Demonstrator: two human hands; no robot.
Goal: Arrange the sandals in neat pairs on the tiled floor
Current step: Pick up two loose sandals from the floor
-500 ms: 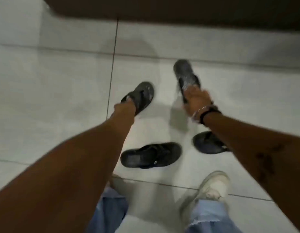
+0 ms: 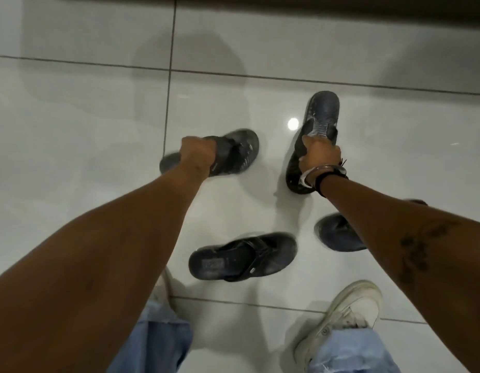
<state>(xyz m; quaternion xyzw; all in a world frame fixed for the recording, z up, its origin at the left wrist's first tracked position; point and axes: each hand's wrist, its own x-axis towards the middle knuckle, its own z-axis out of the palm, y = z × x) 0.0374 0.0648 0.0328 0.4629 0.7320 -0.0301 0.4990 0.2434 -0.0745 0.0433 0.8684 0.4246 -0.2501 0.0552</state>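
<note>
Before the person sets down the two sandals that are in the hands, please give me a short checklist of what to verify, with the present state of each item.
1. Left hand grips its sandal: ok.
2. Right hand grips the other held sandal: ok.
3. Held sandals parallel to each other: not ok, they point in different directions.
4. Bare tiled floor free for placing: ok.
5. Sandal on the floor paired with the half-hidden sandal: not ok, apart.
6. Held sandals are a matching pair: cannot tell.

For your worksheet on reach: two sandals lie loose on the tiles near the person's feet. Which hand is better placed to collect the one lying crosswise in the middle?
Probably the left hand: the crosswise sandal lies just beside that forearm. Both hands are full, though: the right hand grips another sandal.
</note>
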